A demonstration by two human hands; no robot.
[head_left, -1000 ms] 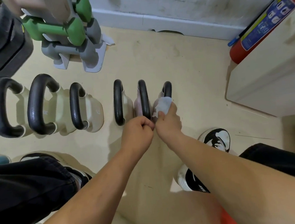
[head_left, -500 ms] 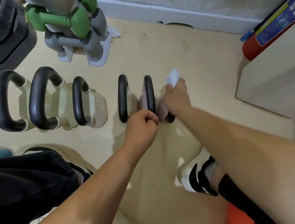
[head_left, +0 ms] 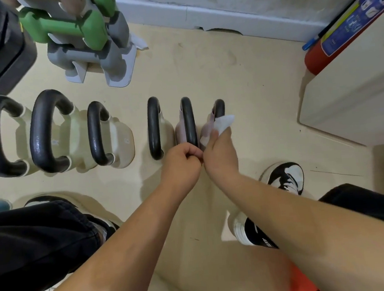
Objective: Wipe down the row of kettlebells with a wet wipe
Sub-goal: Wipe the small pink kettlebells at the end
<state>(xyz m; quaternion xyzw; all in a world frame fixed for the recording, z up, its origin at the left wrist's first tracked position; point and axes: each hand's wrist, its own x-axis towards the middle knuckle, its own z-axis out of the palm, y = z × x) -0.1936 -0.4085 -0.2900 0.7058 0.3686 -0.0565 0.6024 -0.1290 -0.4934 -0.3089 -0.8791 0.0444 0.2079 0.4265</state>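
Right hand (head_left: 220, 152) is clamping the wipe (head_left: 222, 122) on the end kettlebell (head_left: 218, 108); left hand (head_left: 181, 163) is gripping its neighbour (head_left: 188, 120); open floor (head_left: 259, 108) lying rightward.

Six kettlebells (head_left: 117, 137) are lined across the beige floor (head_left: 238, 77); a dumbbell rack (head_left: 101, 58) is set by its far edge.

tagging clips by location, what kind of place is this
Probably a small home gym or workout corner: a row of black-handled kettlebells on the beige floor, green and grey dumbbells on a small rack, and a red fire extinguisher by the wall.
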